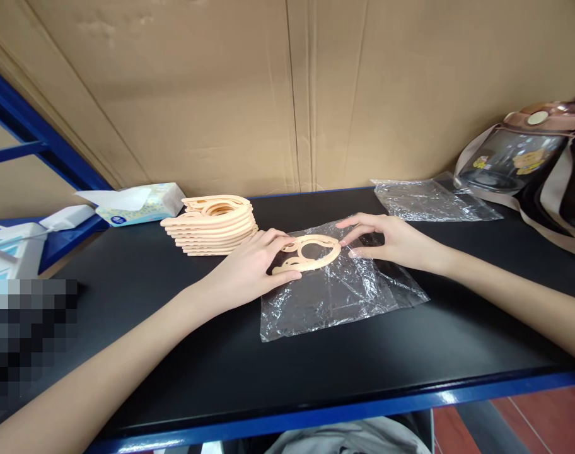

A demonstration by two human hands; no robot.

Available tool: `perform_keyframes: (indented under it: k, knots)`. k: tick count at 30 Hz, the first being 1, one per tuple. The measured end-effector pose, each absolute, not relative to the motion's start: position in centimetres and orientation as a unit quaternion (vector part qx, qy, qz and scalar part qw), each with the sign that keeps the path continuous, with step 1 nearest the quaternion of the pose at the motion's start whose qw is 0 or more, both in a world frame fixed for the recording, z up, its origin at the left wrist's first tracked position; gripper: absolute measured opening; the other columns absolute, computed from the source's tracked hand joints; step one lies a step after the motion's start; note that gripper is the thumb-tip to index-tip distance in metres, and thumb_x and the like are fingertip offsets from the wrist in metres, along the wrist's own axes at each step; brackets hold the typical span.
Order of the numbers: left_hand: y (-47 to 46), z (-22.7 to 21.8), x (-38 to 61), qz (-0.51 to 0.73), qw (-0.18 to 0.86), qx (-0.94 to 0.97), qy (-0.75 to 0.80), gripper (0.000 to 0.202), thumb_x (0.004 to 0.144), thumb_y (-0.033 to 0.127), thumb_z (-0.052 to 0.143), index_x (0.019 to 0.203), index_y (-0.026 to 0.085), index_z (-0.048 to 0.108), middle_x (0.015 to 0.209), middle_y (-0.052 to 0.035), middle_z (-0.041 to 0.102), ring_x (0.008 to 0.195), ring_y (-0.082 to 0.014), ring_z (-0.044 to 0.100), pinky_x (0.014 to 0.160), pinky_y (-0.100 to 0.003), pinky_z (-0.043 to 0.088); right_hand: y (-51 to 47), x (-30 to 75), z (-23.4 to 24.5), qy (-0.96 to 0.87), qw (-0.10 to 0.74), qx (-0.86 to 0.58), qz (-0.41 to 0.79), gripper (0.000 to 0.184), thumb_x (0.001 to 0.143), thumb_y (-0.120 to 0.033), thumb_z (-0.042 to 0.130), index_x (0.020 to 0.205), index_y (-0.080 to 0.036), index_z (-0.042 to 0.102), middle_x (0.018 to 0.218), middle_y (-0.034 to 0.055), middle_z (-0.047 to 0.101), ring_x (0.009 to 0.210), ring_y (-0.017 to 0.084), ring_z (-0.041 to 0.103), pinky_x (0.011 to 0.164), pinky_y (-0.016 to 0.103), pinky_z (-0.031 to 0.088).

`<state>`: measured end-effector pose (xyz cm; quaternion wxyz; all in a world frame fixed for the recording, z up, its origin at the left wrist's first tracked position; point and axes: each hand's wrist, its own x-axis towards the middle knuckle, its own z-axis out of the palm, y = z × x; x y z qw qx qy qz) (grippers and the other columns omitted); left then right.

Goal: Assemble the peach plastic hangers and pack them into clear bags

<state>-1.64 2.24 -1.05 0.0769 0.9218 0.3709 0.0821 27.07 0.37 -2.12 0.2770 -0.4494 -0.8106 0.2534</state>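
A peach plastic folding hanger (332, 257), folded into a rounded shape with openings, is over a clear plastic bag (325, 309) on the black tabletop. My left hand (254, 265) grips its left end, thumb along the near edge and fingers on the far side. At the hanger's right tip is my right hand (386, 239), its thumb and fingers apart, with one fingertip at or very near the tip. Left of the bag, close behind my left hand, rises a neat stack of matching hangers (212, 224).
A tissue pack (145, 203) lies at the back left beside a blue metal frame (46, 145). More clear bags (429, 198) lie at the back right, near a strapped drink bottle (519, 157). Cardboard (221, 94) stands behind the table.
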Motion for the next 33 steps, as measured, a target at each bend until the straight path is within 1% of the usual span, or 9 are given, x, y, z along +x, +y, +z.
perform_keyframes:
  k: [3, 7, 11, 13, 17, 19, 21, 26, 33]
  knots:
    - [2.3, -1.1, -1.7, 0.090, 0.091, 0.921, 0.368, 0.051, 0.092, 0.051, 0.052, 0.133, 0.021, 0.050, 0.131, -0.0070, 0.052, 0.116, -0.0243, 0.051, 0.100, -0.039, 0.042, 0.3, 27.1, -2.3, -0.811, 0.273, -0.440, 0.272, 0.044, 0.082, -0.038, 0.068, 0.123, -0.028, 0.056, 0.106, -0.0013, 0.075, 0.107, 0.021, 0.064, 0.096, 0.040, 0.043]
    - [2.3, -1.2, -1.6, 0.097, 0.101, 0.920, 0.366, 0.050, 0.092, 0.050, 0.051, 0.134, 0.021, 0.049, 0.132, -0.0080, 0.052, 0.118, -0.0252, 0.051, 0.101, -0.040, 0.042, 0.3, 26.9, -2.6, -0.819, 0.265, -0.433, 0.269, 0.047, 0.082, -0.040, 0.068, 0.126, -0.028, 0.055, 0.112, 0.0001, 0.073, 0.099, 0.020, 0.065, 0.087, 0.038, 0.045]
    - [2.2, -1.2, -1.5, 0.114, 0.085, 0.919, 0.368, 0.048, 0.093, 0.046, 0.054, 0.132, 0.019, 0.048, 0.132, -0.0078, 0.052, 0.115, -0.0239, 0.052, 0.099, -0.039, 0.042, 0.3, 26.9, -2.7, -0.824, 0.256, -0.416, 0.286, 0.052, 0.082, -0.038, 0.069, 0.131, -0.028, 0.052, 0.120, 0.0011, 0.070, 0.104, 0.019, 0.064, 0.082, 0.035, 0.044]
    - [1.9, -1.0, -1.3, 0.123, 0.049, 0.921, 0.365, 0.042, 0.091, 0.043, 0.059, 0.123, 0.017, 0.052, 0.126, -0.0080, 0.054, 0.110, -0.0237, 0.054, 0.094, -0.038, 0.044, 0.4, 26.9, -2.7, -0.825, 0.254, -0.412, 0.293, 0.053, 0.083, -0.038, 0.069, 0.132, -0.028, 0.051, 0.122, 0.0014, 0.069, 0.104, 0.019, 0.063, 0.080, 0.034, 0.044]
    - [1.1, -0.3, -0.7, 0.109, -0.026, 0.923, 0.368, 0.019, 0.088, 0.034, 0.066, 0.089, 0.016, 0.059, 0.097, -0.0037, 0.060, 0.088, -0.0216, 0.056, 0.074, -0.033, 0.044, 0.5, 26.9, -2.7, -0.820, 0.255, -0.417, 0.298, 0.052, 0.083, -0.037, 0.069, 0.131, -0.027, 0.052, 0.120, 0.0017, 0.070, 0.100, 0.018, 0.065, 0.078, 0.033, 0.044]
    - [0.6, 0.0, -0.5, 0.091, -0.048, 0.924, 0.367, 0.017, 0.089, 0.031, 0.064, 0.080, 0.017, 0.062, 0.087, -0.0025, 0.059, 0.083, -0.0209, 0.056, 0.067, -0.031, 0.042, 0.5, 26.9, -2.7, -0.817, 0.256, -0.417, 0.303, 0.051, 0.083, -0.036, 0.069, 0.130, -0.026, 0.052, 0.120, 0.0022, 0.070, 0.103, 0.018, 0.064, 0.080, 0.033, 0.044]
    - [0.2, 0.2, -0.3, 0.076, -0.066, 0.924, 0.370, 0.019, 0.090, 0.030, 0.064, 0.075, 0.017, 0.065, 0.082, -0.0023, 0.060, 0.081, -0.0207, 0.057, 0.063, -0.029, 0.039, 0.5, 26.8, -2.7, -0.817, 0.257, -0.416, 0.306, 0.051, 0.083, -0.036, 0.069, 0.129, -0.025, 0.052, 0.120, 0.0028, 0.069, 0.106, 0.018, 0.064, 0.080, 0.033, 0.044]
    - [-0.4, 0.2, -0.2, 0.055, -0.094, 0.912, 0.395, 0.021, 0.090, 0.032, 0.063, 0.075, 0.018, 0.069, 0.080, -0.0024, 0.064, 0.083, -0.0219, 0.061, 0.062, -0.030, 0.038, 0.6, 26.9, -2.8, -0.819, 0.257, -0.412, 0.306, 0.049, 0.083, -0.038, 0.068, 0.128, -0.026, 0.052, 0.121, 0.0037, 0.069, 0.109, 0.020, 0.063, 0.079, 0.034, 0.045]
    - [-0.5, -0.2, -0.3, 0.045, -0.140, 0.897, 0.416, 0.025, 0.090, 0.040, 0.061, 0.084, 0.016, 0.066, 0.088, -0.0049, 0.065, 0.082, -0.0245, 0.064, 0.059, -0.031, 0.040, 0.9, 27.2, -3.2, -0.823, 0.259, -0.404, 0.304, 0.053, 0.082, -0.040, 0.069, 0.131, -0.028, 0.051, 0.124, 0.0038, 0.067, 0.111, 0.021, 0.062, 0.078, 0.035, 0.046]
